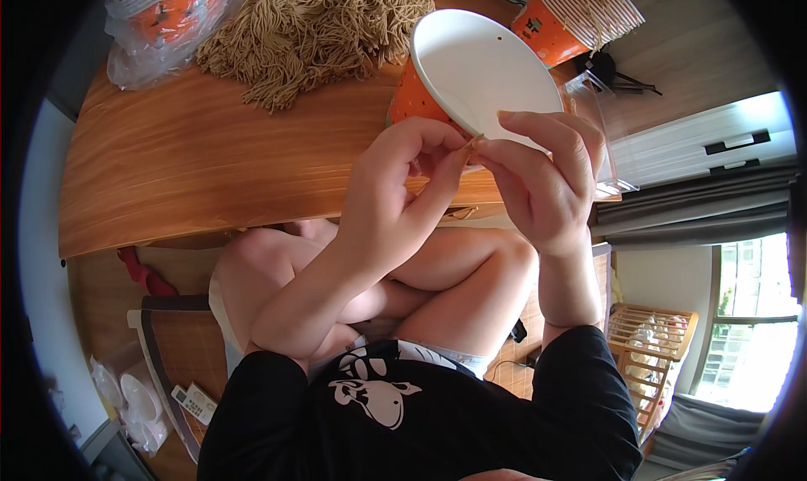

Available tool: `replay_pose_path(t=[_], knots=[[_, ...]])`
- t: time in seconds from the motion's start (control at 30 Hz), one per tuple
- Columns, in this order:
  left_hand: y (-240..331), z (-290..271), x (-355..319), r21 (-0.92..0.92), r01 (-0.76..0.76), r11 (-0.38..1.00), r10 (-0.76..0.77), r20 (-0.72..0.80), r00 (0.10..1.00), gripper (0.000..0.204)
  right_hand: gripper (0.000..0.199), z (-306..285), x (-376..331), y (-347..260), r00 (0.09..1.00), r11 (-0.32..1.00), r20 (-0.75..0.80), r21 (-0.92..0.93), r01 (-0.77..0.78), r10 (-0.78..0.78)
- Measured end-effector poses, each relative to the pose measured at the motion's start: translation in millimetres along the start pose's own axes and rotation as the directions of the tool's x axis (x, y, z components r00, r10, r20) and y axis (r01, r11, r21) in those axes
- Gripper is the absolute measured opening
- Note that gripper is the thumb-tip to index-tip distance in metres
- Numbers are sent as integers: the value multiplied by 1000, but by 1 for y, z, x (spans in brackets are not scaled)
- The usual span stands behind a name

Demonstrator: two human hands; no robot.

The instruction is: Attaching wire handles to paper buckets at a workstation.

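A paper bucket (492,73), orange outside and white inside, lies tilted on the table with its mouth toward me. A small dark hole shows near its far rim. At the near rim, my left hand (391,183) is closed, thumb and forefinger pinching the end of a thin tan cord (473,143). My right hand (546,174) meets it there, thumb and a finger closed on the same bit of cord, its other fingers raised over the bucket's mouth. Most of the cord is hidden by my fingers. Beyond the bucket lies a heap of tan cords (315,31).
A stack of orange buckets (567,23) with cords over it stands at the far right. Another stack wrapped in clear plastic (172,19) is at the far left. A clear plastic box (609,141) sits by the wooden table's (202,153) right edge.
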State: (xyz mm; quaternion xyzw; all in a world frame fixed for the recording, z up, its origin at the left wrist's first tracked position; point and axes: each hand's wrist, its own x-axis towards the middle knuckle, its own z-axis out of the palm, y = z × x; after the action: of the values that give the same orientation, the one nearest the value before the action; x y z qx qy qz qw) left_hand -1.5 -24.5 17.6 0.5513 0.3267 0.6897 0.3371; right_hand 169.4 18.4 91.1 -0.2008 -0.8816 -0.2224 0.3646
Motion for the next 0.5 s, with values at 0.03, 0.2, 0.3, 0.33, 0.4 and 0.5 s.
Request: replay_pose_path(t=[0.03, 0.2, 0.3, 0.33, 0.4, 0.5], knots=[[0, -1, 0, 0, -1, 1000, 1, -2, 1000, 10, 24, 0, 2, 0, 1000, 1000, -1, -7, 7, -7], [1, -3, 2, 115, -94, 989, 95, -2, 995, 10, 25, 2, 8, -1, 1000, 1000, 6, -9, 29, -29], [1, -4, 3, 101, -97, 990, 97, 0, 995, 11, 26, 3, 12, -1, 999, 999, 34, -1, 41, -41], [2, -4, 3, 102, -97, 990, 97, -1, 995, 11, 26, 3, 13, -1, 998, 999, 45, 11, 34, -35], [2, -4, 4, 120, -97, 988, 99, -8, 995, 11, 27, 4, 13, -1, 998, 999, 58, 23, 29, -30], [2, -5, 4, 113, -94, 989, 94, 2, 996, 12, 27, 6, 11, -2, 1000, 999, 29, 48, -9, 8]])
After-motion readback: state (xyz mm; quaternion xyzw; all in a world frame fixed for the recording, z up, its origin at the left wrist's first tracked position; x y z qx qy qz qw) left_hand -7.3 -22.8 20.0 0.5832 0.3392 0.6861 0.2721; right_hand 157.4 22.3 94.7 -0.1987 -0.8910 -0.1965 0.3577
